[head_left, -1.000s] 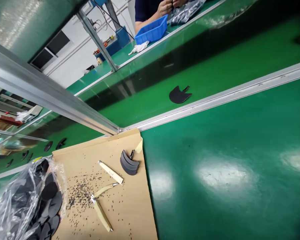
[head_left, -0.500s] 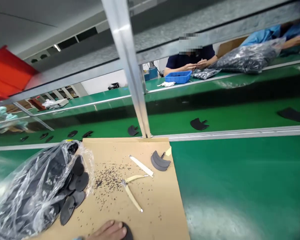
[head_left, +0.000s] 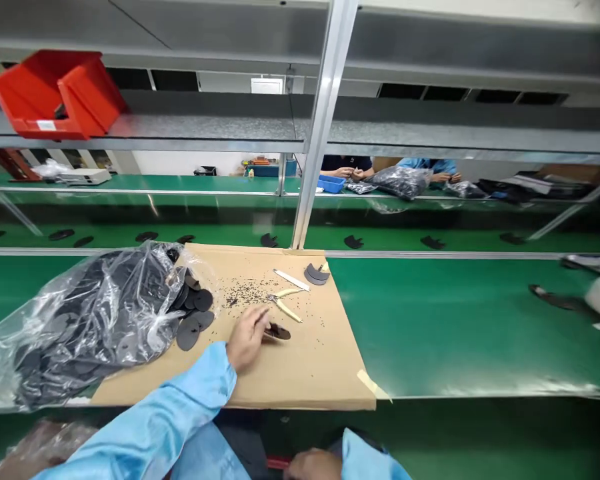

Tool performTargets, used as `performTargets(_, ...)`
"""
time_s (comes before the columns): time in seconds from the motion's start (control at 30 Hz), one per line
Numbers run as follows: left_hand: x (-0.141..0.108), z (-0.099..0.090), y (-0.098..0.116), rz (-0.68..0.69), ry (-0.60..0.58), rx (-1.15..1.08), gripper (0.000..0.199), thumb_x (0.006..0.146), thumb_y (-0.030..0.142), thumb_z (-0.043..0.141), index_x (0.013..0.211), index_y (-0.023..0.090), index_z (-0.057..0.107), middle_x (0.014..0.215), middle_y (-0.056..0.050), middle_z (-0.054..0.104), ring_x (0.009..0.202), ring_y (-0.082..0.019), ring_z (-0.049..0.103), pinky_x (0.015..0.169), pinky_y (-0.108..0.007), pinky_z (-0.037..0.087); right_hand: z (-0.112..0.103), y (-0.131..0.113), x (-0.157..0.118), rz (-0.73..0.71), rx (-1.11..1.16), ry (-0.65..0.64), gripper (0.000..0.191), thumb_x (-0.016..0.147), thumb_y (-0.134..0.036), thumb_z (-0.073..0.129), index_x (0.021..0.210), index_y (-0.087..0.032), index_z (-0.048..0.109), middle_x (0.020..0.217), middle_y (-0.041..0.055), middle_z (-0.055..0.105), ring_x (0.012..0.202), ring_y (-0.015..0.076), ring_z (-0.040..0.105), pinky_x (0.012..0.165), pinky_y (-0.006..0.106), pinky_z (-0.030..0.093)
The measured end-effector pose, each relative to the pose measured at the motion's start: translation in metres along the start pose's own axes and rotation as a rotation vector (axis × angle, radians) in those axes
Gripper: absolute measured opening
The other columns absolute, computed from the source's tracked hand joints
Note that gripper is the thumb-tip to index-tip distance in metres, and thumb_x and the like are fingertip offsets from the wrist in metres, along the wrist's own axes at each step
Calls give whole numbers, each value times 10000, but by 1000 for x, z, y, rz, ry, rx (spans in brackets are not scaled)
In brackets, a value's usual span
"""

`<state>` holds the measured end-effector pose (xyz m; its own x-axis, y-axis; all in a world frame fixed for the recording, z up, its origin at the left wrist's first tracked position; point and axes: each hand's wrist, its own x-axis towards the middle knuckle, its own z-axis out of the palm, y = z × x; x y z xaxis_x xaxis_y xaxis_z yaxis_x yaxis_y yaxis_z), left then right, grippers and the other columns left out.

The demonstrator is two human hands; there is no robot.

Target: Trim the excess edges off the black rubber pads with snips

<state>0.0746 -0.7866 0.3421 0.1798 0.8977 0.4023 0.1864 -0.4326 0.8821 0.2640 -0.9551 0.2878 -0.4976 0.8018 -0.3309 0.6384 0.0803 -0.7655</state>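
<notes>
Over the brown cardboard sheet (head_left: 300, 380), my left hand (head_left: 247, 339) has its fingers closed on the edge of a dark oval piece (head_left: 278, 331), which looks slightly tilted. Just beyond it lie pliers with cream handles (head_left: 287, 309), spread apart, and a flat white strip (head_left: 291, 279). Tiny black bits (head_left: 245, 292) are scattered left of the pliers. Similar black oval pieces (head_left: 188, 333) spill from a clear plastic bag (head_left: 115, 313) to the left of that hand. My right hand (head_left: 313, 465) is low at the bottom edge, below the table; its fingers are not clearly visible.
A metal post (head_left: 320, 127) rises behind the cardboard. Curved dark pieces (head_left: 353, 242) lie on the green strip beyond the rail. On the shelf sits a red bin (head_left: 60, 97). Across the way, co-workers' hands show near a blue tray (head_left: 331, 183).
The view has levelled and drawn back, bringing my sleeves and right hand into sight. My left hand, earlier lying over a dark piece at the bottom edge, now grips an oval piece.
</notes>
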Motion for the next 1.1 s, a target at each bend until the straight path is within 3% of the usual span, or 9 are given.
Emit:
performTargets(0.1,21,2,-3,-247,109,-325,460,833,551,566,952,131,708,869,-113,688,890,-252,646,832,-375,524,-43,-39,-2,-48,269,-39,336,705,-564,617,895,-310,726,776,7,722,674,203,689,594,302,510)
performTargets(0.17,29,5,-8,-415,135,-518,532,768,625,599,905,116,676,709,-80,651,702,-228,637,628,-334,526,-76,-71,11,-60,318,221,404,783,-560,573,991,-233,689,796,46,691,702,193,656,656,317,520)
performTargets(0.23,32,8,-14,-509,153,-659,568,722,646,634,921,115,652,660,-60,634,596,-203,613,515,-300,489,-102,-96,36,-123,163,660,484,745,-500,647,1128,-205,638,1012,94,656,870,214,617,718,332,514)
performTargets(0.3,32,10,-19,-525,140,-749,578,727,637,640,979,117,648,697,-66,658,583,-194,619,498,-293,490,-119,-108,68,-154,124,825,593,681,-461,715,1196,-190,602,1125,121,613,905,223,591,681,322,509)
performTargets(0.53,36,3,-22,-424,141,-953,527,811,550,598,1051,90,693,947,-138,721,907,-259,666,750,-358,555,-141,-91,149,-115,587,760,460,605,-503,760,895,-151,696,669,31,624,500,112,457,423,227,337)
performTargets(0.7,50,-6,-18,-614,95,-1136,488,912,442,460,1226,95,600,1019,-141,710,919,-242,659,713,-341,551,-148,-76,179,-128,684,786,527,592,-545,766,936,-155,681,724,29,636,485,84,417,412,209,304)
performTargets(0.77,56,-8,-19,-616,90,-1137,455,902,403,493,1221,96,597,1024,-140,704,885,-229,656,679,-320,542,-147,-69,189,-136,719,810,539,604,-544,762,967,-159,664,758,26,637,497,79,412,414,204,311)
performTargets(0.97,64,-6,-25,-522,62,-1136,479,753,453,713,1097,126,642,932,-86,681,726,-160,605,609,-262,485,-146,-52,197,-211,750,858,536,691,-552,717,1042,-156,631,836,51,638,531,98,445,411,218,366)
performTargets(1.1,66,-9,-26,-540,104,-1099,469,622,328,843,1003,157,628,885,-26,649,642,-98,561,576,-225,455,-153,-47,190,-198,784,852,510,710,-559,711,1030,-172,623,803,36,620,521,96,441,391,203,344)
